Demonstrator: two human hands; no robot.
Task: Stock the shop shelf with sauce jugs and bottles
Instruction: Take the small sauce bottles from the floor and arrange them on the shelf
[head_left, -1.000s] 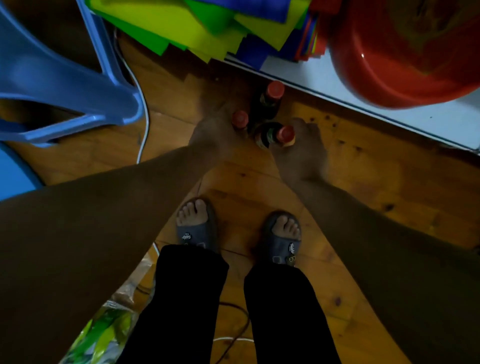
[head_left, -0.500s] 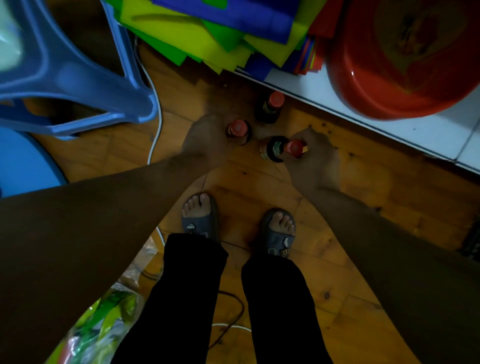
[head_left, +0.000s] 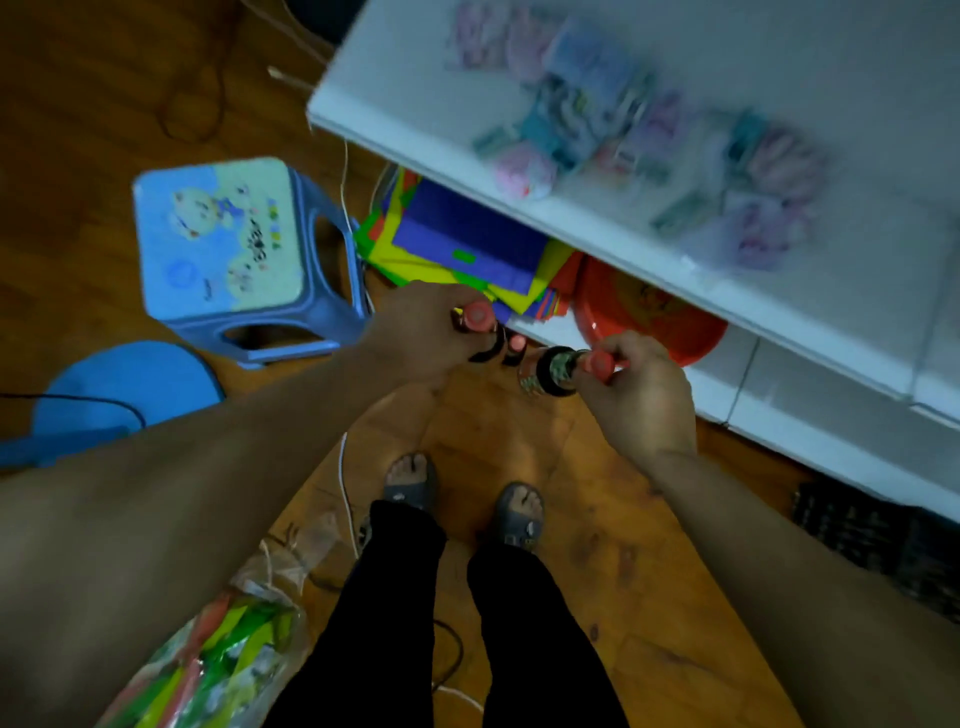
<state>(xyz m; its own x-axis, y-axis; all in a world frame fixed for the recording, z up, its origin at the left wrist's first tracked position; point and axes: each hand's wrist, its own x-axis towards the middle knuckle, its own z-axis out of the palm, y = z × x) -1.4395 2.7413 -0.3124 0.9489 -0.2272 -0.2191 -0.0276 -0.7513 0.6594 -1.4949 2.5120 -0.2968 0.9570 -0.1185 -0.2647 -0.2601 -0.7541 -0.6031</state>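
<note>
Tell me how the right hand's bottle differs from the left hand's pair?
The right hand grips a single bottle; the left hand grips the pair together. The single bottle tilts sideways, showing its label; the pair point caps-up at the camera, bodies mostly hidden. All have red caps and dark bodies.

1. You stand on a wooden plank floor (head_left: 597, 571); the light is dim.
2. To your right is a white shelf (head_left: 415, 93), blurred, its upper board overhanging a lower board (head_left: 810, 410).
3. Ahead on your left is a blue plastic stool (head_left: 223, 244) with a printed top, and a round blue seat (head_left: 124, 384) near it.
4. A white cable (head_left: 344, 483) trails across the floor.
</note>
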